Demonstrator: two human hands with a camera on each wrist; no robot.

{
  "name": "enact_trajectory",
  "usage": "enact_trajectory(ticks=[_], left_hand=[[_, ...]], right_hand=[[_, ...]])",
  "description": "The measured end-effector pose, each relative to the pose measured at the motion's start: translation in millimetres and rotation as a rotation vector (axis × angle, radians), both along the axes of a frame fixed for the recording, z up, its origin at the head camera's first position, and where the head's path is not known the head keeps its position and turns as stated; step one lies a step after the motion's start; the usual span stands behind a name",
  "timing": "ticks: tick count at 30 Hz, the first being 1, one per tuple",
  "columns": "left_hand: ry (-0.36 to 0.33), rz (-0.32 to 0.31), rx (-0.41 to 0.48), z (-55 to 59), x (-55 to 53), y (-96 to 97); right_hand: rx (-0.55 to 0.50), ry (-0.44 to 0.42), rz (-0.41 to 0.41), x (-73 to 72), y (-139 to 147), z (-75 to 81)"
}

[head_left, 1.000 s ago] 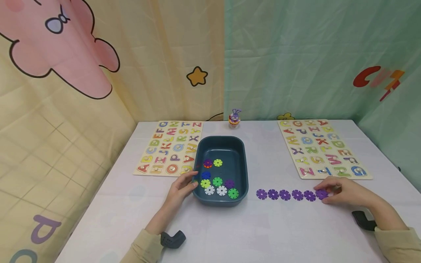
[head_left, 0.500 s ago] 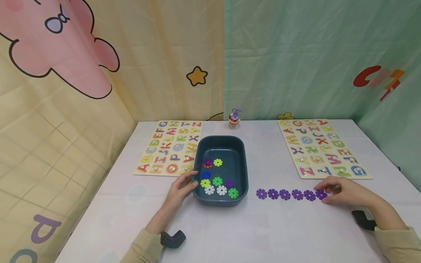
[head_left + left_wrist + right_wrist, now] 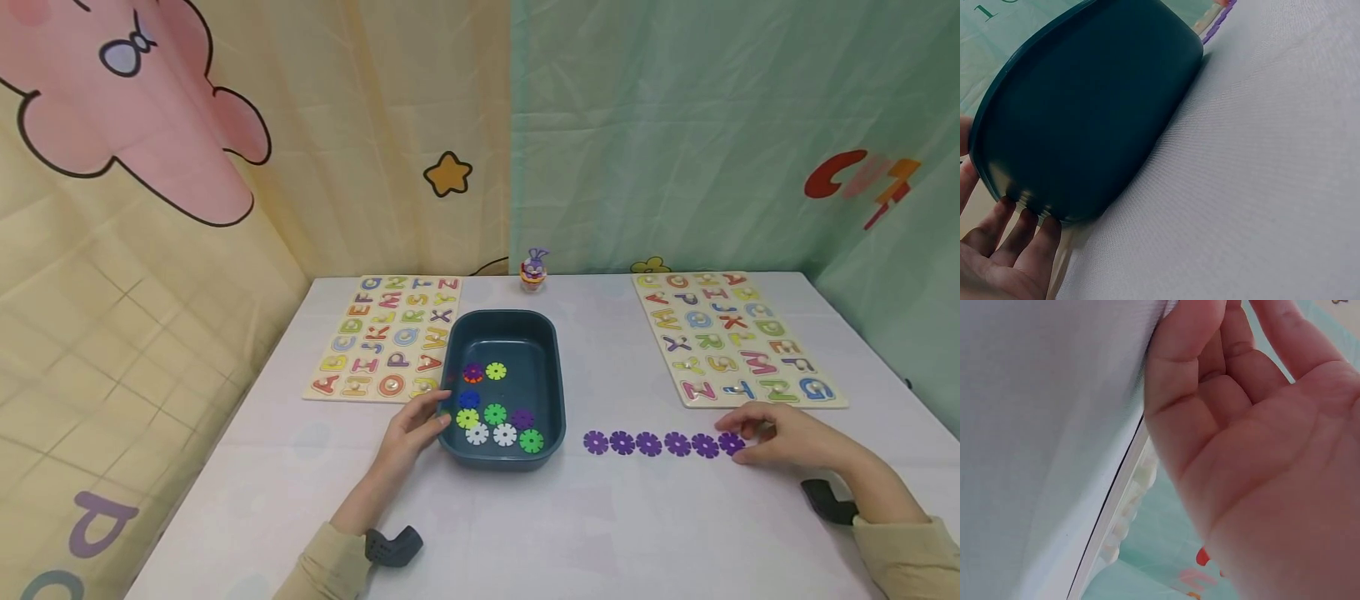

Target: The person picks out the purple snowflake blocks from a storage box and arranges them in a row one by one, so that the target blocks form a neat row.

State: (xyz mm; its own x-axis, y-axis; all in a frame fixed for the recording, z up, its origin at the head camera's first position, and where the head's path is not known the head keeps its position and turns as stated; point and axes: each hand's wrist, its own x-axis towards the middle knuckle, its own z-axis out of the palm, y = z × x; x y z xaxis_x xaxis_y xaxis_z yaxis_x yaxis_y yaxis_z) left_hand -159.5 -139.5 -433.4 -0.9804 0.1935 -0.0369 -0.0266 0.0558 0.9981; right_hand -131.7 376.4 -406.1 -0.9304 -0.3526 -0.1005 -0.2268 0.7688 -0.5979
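My left hand [image 3: 415, 422] holds the left rim of a dark teal plastic basin [image 3: 528, 333]; in the left wrist view several fingertips [image 3: 1047, 225] press its outer wall. Inside lie several notched snowflake discs in white, green, yellow, blue, purple and red. To the right of the basin, a row of purple snowflake discs [image 3: 650, 444] lies flat on the table. At its right end my right hand [image 3: 795, 439] pinches the last purple disc [image 3: 731, 443] between thumb and forefinger. In the right wrist view the other fingers [image 3: 1235, 375] are curled, and the disc is out of sight.
One wooden alphabet puzzle board [image 3: 386, 337] lies left of the basin, partly behind it. Another alphabet board [image 3: 738, 342] lies at the back right, just beyond my right hand. A small purple rabbit figure [image 3: 533, 271] stands at the table's back edge, before the curtain.
The right fingertips and the end disc have shifted very slightly left. My left hand stays on the basin, and the rest of the row looks the same.
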Motion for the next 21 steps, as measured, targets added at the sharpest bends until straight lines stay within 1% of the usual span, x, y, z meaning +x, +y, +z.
enact_trajectory(ticks=[5,6,9,12,15,17,21], left_hand=[[0.001,-0.002,-0.001,-1.2,0.5,-2.3],[-0.001,-0.003,0.000,-1.5,0.6,-2.6],[-0.006,-0.001,0.002,-1.4,0.3,-2.3],[-0.010,-0.002,0.000,-1.0,0.1,-1.8],[-0.010,-0.005,-0.002,-0.5,0.1,-1.4],[-0.008,-0.005,-0.004,-0.6,0.3,-1.4],[-0.002,-0.007,0.005,-1.2,0.1,-1.1]], right_hand=[[0.037,-0.039,-0.065,-6.0,-7,4.0],[0.036,-0.032,-0.069,-7.5,-9,6.0],[0.009,0.011,-0.045,-12.4,-17,13.7],[-0.022,0.080,0.008,-20.3,-31,23.6],[-0.054,0.120,0.085,-31.3,-52,34.5],[-0.077,0.129,0.149,-40.6,-67,41.2],[-0.102,0.114,0.256,-60.2,-100,52.5]])
